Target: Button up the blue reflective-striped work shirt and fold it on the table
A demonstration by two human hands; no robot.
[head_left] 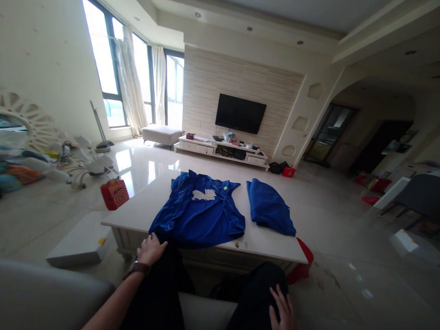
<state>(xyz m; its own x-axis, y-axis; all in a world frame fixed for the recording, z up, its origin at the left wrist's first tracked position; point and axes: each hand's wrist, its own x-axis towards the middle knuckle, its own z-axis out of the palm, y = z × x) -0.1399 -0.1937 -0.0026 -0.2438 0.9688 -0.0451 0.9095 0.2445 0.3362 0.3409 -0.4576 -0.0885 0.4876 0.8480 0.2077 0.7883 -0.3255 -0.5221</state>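
Observation:
A blue garment, apparently a jacket or shirt with a collar, lies spread on the white table in front of me. A whitish, ragged-edged patch shows on its upper part. To its right lies a second blue piece of cloth, folded. My left hand rests on my left knee, fingers stretched out, close to the garment's lower left corner; I cannot tell whether the fingertips touch it. On my right thigh lies my right hand, fingers spread, holding nothing and apart from the cloth.
A white box sits on the floor left of the table, near a red patterned bag. Something red stands by the table's right end. Farther back are a TV cabinet, a bench and a dark chair.

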